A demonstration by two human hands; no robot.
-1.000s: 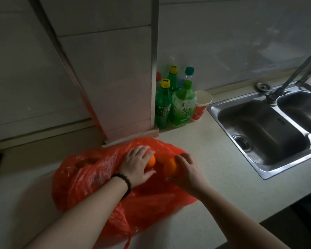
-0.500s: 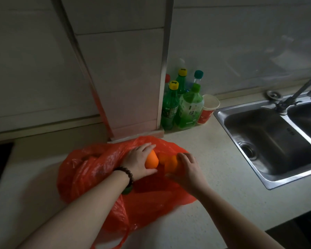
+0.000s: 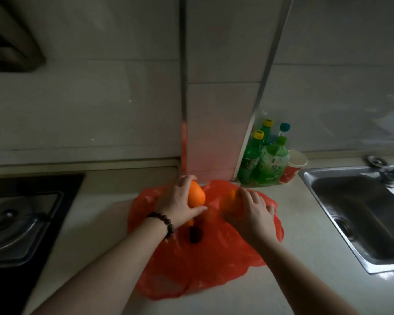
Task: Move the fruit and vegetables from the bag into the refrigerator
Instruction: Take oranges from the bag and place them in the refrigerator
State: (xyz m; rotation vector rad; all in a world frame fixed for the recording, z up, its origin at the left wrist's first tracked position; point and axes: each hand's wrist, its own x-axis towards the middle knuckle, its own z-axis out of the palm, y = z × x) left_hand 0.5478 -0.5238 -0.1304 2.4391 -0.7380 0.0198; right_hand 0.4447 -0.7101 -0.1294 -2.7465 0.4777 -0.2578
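Two forearms reach in from the bottom of the frame over one red plastic bag [image 3: 205,258] at centre. Left hand [image 3: 180,202] wraps an orange [image 3: 196,194]; right hand [image 3: 251,213] curls round a second orange [image 3: 230,201]. I'd lift both clear without snagging plastic. Upper right: four bottles [image 3: 265,160], one paper cup [image 3: 292,167].

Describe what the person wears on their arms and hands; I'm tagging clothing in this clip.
Both forearms are bare, with no sleeves in view. The left wrist carries a bracelet of dark round beads. The left hand and right hand wear no gloves, and no rings show.
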